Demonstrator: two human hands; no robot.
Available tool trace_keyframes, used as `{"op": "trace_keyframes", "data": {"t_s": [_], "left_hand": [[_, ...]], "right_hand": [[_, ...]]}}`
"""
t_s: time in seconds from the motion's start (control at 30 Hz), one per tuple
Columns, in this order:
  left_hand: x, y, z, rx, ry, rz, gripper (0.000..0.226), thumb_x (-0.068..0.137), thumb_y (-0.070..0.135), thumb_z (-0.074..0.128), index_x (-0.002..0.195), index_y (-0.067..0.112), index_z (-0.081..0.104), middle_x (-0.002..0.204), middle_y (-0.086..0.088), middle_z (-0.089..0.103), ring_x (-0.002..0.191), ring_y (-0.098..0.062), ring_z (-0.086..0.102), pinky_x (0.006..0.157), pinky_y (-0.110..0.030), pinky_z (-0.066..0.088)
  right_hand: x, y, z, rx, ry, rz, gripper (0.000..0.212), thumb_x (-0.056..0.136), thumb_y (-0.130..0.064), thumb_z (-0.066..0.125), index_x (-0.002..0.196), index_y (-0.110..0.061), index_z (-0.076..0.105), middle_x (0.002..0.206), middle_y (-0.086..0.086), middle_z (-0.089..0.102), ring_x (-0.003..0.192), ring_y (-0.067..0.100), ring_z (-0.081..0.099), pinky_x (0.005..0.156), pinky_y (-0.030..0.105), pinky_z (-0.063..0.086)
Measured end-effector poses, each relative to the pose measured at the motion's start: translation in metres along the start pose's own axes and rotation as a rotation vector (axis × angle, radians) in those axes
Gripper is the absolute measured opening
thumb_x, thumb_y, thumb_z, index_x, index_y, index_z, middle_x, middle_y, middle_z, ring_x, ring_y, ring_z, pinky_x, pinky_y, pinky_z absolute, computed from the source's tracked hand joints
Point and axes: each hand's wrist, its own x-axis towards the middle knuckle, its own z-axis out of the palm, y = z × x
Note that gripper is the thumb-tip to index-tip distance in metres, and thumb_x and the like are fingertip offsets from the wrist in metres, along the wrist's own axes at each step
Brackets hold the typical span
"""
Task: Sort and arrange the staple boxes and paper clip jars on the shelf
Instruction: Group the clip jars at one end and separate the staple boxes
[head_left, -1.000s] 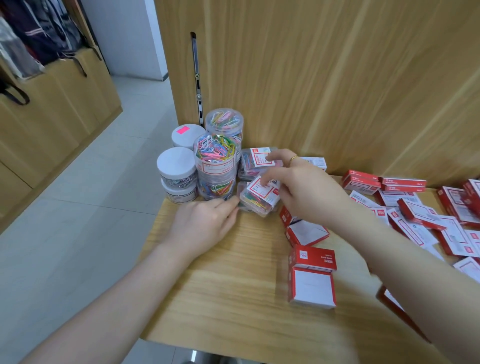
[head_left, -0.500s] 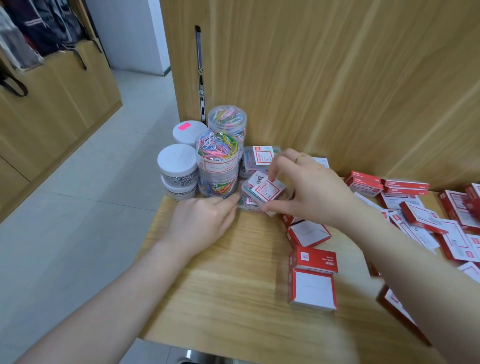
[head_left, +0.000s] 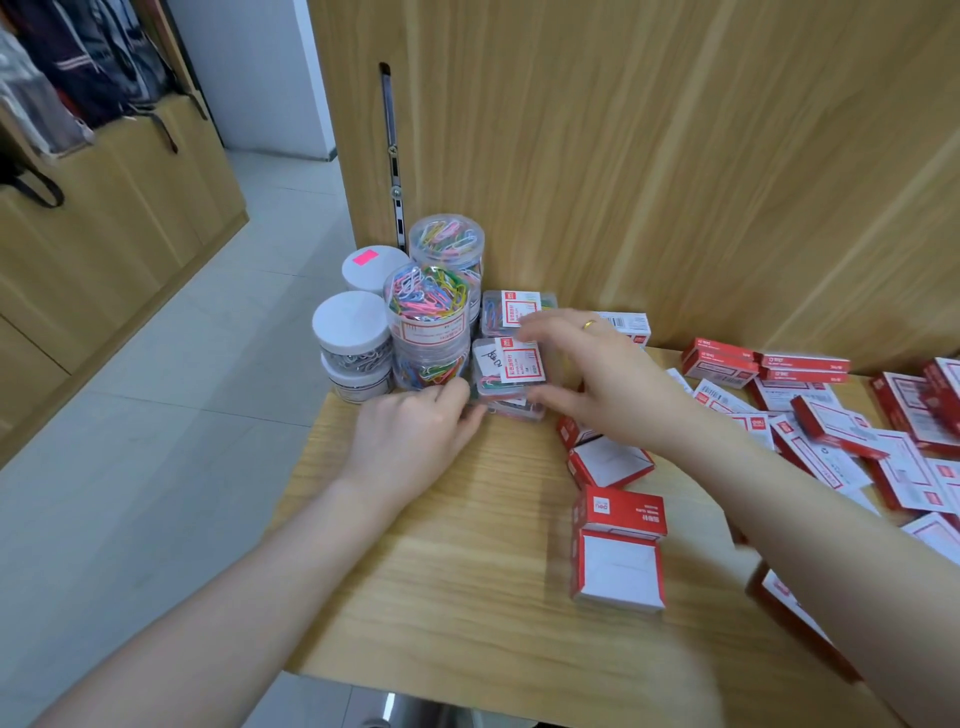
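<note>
Gripping the upper clear clip box (head_left: 508, 366) with the right hand (head_left: 597, 382): fingers curling over the far edge and red-white label, thumb pressing the near right side. Sitting squarely on a second clear box (head_left: 511, 408), both at the far left of the shelf (head_left: 441, 597).

Resting the left hand (head_left: 410, 441) palm down on the shelf, fingertips (head_left: 457, 397) touching the near left corner of the stacked boxes; fingers lightly bent, clamping nothing.

Standing just left of the boxes: a stack of two clear jars (head_left: 428, 325) holding coloured clips, touching the box stack. Standing behind it, against the back panel (head_left: 675, 156): a taller clear jar (head_left: 447, 247) of coloured clips. Standing further left, at the shelf's left end: two stacked white-lidded jars (head_left: 353, 345) of silver clips, and behind them a white lid with a pink sticker (head_left: 374, 267).

Lying behind the gripped box, near the panel: another clear box (head_left: 511, 312) with the same label.

Lying near and right of the hands: three red-white staple boxes (head_left: 618, 545) in a loose line, one on its side with the red face up. Lying scattered across the right of the shelf, some overlapping: many more staple boxes (head_left: 831, 431), with a few stacked at the far side against the panel.

Showing at far left: wooden cabinets (head_left: 104, 223) with bags on top.
</note>
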Motion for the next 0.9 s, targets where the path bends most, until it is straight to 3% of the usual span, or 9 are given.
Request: {"op": "trace_keyframes", "data": {"t_s": [0.1,0.27,0.4,0.5,0.53,0.67,0.9], "left_hand": [[0.001,0.002,0.0,0.028,0.017,-0.013,0.039,0.08,0.043,0.046,0.057,0.014,0.057,0.044,0.001,0.059,0.035,-0.02,0.056,0.032,-0.019,0.034],[0.004,0.004,0.002,0.085,0.047,0.008,0.04,0.08,0.039,0.045,0.05,0.014,0.054,0.041,0.0,0.057,0.033,-0.021,0.055,0.033,-0.016,0.033],[0.005,0.004,0.004,0.088,0.053,0.03,0.038,0.081,0.034,0.044,0.05,0.014,0.053,0.042,0.0,0.057,0.033,-0.021,0.055,0.032,-0.016,0.033],[0.005,0.004,0.004,0.077,0.048,0.032,0.038,0.08,0.036,0.044,0.052,0.014,0.054,0.043,0.0,0.058,0.034,-0.02,0.056,0.032,-0.016,0.032],[0.004,0.005,0.003,0.073,0.045,0.033,0.038,0.08,0.038,0.044,0.052,0.014,0.055,0.044,0.0,0.059,0.034,-0.02,0.056,0.032,-0.016,0.032],[0.004,0.005,0.003,0.063,0.029,0.041,0.038,0.079,0.04,0.043,0.054,0.014,0.055,0.045,0.0,0.059,0.034,-0.02,0.056,0.031,-0.016,0.031],[0.005,0.005,0.002,0.09,0.023,0.026,0.035,0.079,0.037,0.044,0.055,0.014,0.056,0.044,0.0,0.057,0.032,-0.022,0.054,0.031,-0.016,0.031]], "right_hand": [[-0.004,-0.001,-0.007,-0.002,-0.036,0.128,0.06,0.072,-0.03,0.076,0.123,-0.015,0.049,0.132,0.001,0.045,0.114,0.02,0.049,0.091,0.032,0.041],[-0.006,-0.017,-0.004,-0.244,-0.102,0.143,0.053,0.079,-0.036,0.067,0.12,-0.01,0.045,0.134,0.005,0.037,0.109,0.026,0.051,0.076,0.029,0.033],[-0.007,-0.027,0.007,-0.36,-0.055,0.165,0.044,0.08,-0.025,0.067,0.111,-0.001,0.047,0.122,0.016,0.044,0.095,0.035,0.055,0.077,0.04,0.043],[-0.009,-0.024,0.015,-0.344,-0.031,0.107,0.037,0.059,-0.007,0.079,0.085,0.003,0.054,0.091,0.025,0.055,0.062,0.038,0.058,0.051,0.039,0.048],[-0.009,-0.024,0.015,-0.334,-0.035,0.107,0.035,0.059,-0.005,0.078,0.084,0.003,0.054,0.09,0.025,0.056,0.061,0.038,0.058,0.05,0.038,0.047],[-0.007,-0.02,0.012,-0.358,-0.046,0.106,0.026,0.082,-0.008,0.059,0.104,0.003,0.051,0.117,0.021,0.048,0.089,0.038,0.055,0.072,0.042,0.042],[-0.006,-0.018,0.0,-0.194,-0.025,0.136,0.039,0.085,-0.026,0.062,0.116,-0.006,0.051,0.131,0.008,0.042,0.106,0.027,0.053,0.083,0.033,0.039]]}}
